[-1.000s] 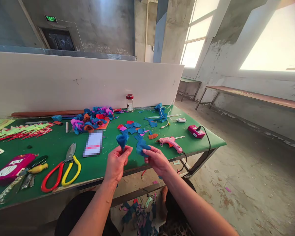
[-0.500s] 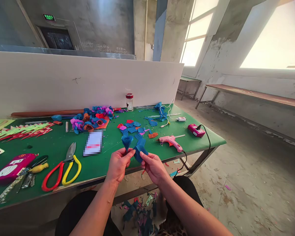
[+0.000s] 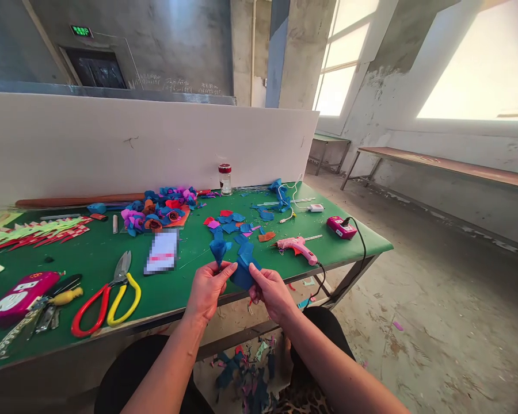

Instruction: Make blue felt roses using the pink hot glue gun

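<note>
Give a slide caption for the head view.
Left hand pinches a rolled blue piece; right hand holds a flat blue piece.

left hand (image 3: pixel 207 287): pinches rolled blue felt bud (image 3: pixel 218 250), frame centre
right hand (image 3: pixel 271 292): holds blue felt petal (image 3: pixel 243 275) against it
surface (image 3: pixel 190 270): green, behind

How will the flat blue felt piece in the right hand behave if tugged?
Probably floppy: the flat blue felt piece bends where the right hand pinches it. Likely very light, since a fingertip pinch carries it. Probably not slippery; its surface looks matte.
</note>
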{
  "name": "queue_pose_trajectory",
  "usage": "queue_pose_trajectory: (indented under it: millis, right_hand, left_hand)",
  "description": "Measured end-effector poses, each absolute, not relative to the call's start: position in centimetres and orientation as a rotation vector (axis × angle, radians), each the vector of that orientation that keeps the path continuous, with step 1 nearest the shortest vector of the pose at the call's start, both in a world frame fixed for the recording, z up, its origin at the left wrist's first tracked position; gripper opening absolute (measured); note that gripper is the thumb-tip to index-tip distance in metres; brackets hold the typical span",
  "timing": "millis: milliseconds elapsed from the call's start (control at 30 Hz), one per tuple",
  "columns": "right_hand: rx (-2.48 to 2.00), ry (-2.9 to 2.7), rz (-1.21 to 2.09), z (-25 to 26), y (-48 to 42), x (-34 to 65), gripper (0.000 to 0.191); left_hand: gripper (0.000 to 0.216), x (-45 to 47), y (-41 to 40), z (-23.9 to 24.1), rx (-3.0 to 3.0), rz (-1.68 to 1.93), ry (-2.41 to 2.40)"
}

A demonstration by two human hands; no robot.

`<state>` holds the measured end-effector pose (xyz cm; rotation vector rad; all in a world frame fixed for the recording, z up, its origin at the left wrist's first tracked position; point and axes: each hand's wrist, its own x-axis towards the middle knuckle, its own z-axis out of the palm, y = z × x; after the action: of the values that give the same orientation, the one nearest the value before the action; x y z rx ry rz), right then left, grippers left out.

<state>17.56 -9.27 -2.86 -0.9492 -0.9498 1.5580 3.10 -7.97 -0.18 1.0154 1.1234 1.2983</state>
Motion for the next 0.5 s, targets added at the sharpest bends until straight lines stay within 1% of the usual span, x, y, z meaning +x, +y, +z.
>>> queue_pose_trajectory:
  millis: [133, 267, 367, 500]
  right_hand:
    - [-0.932, -0.902, 1.579, -2.7, -9.27, 17.69, 0.051]
    - [-0.952, -0.97, 1.53, -2.63, -9.31, 17.87, 0.049]
    - [-0.95, -1.028, 1.503, -2.49, -9.44, 17.89, 0.046]
    - [-0.86, -1.081, 1.579, -2.28, -9.62, 18.01, 0.038]
  left_hand:
    - [0.039, 3.06, -7.92, -0.44, 1.025, 1.287, 1.121]
    - [0.044, 3.0, -7.96, -0.36, 1.04, 1.271, 1.125]
    - [0.04, 3.02, -8.02, -0.33, 1.051, 1.269, 1.167]
    - [0.037, 2.86, -8.01, -0.28, 0.995, 1.308, 1.152]
